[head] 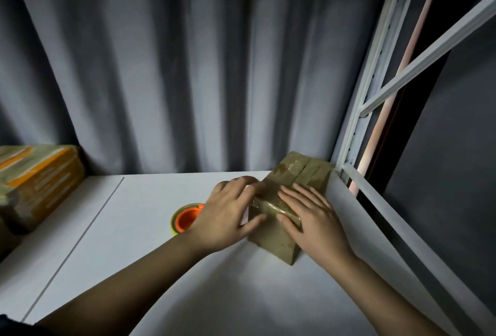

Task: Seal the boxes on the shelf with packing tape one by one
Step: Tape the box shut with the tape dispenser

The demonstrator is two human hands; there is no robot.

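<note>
My two hands lie on a small brown cardboard box (290,201) that sits on the white shelf (150,268), right of the frame's centre and close against the white metal upright (357,110) at the shelf's right end. My right hand (312,217) rests flat on the box's top, fingers (298,193) straight and spread, pressing on a strip of clear tape (273,208) that runs across the near end of the top. My left hand (228,214) covers the box's left edge, fingers loosely extended over the top and the thumb reaching along the left side; neither hand grips anything. The tape roll (185,219), yellow with an orange core, lies flat on the shelf just left of my left hand, partly hidden by it. At the left edge of the frame stands a stack of boxes (37,180) with orange stripes. Grey curtain folds (174,67) fill the upper frame behind the shelf.
</note>
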